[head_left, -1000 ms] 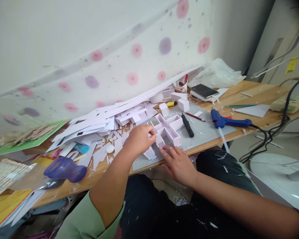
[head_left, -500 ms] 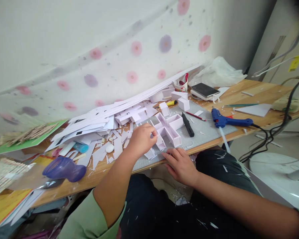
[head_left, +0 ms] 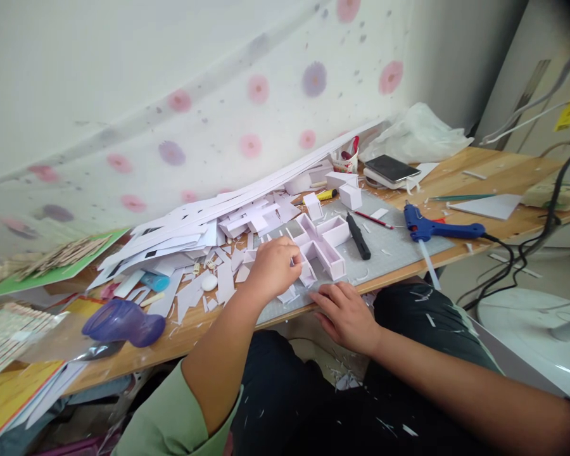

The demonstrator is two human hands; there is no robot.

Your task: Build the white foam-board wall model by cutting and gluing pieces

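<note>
Left hand point(head_left: 277, 266) curled at white cross-shaped box point(head_left: 319, 246), grip can't be told; right hand point(head_left: 346, 312) loosely splayed by grey mat point(head_left: 393, 248).

the model point(head_left: 319, 242) sits on the mat point(head_left: 384, 253), which lies on the desk point(head_left: 498, 171). the left hand point(head_left: 275, 263) is at the model's left, the right hand point(head_left: 346, 315) before it at the mat's near edge. right of the model lie a tool point(head_left: 358, 236), a pencil point(head_left: 374, 220) beyond, and the glue gun point(head_left: 441, 228) farther right. behind are the cup point(head_left: 344, 163) and, right of it, the phone point(head_left: 392, 167), with a bag point(head_left: 418, 132) behind that. sticks point(head_left: 63, 257) lie on a board point(head_left: 116, 237) at far left.
</note>
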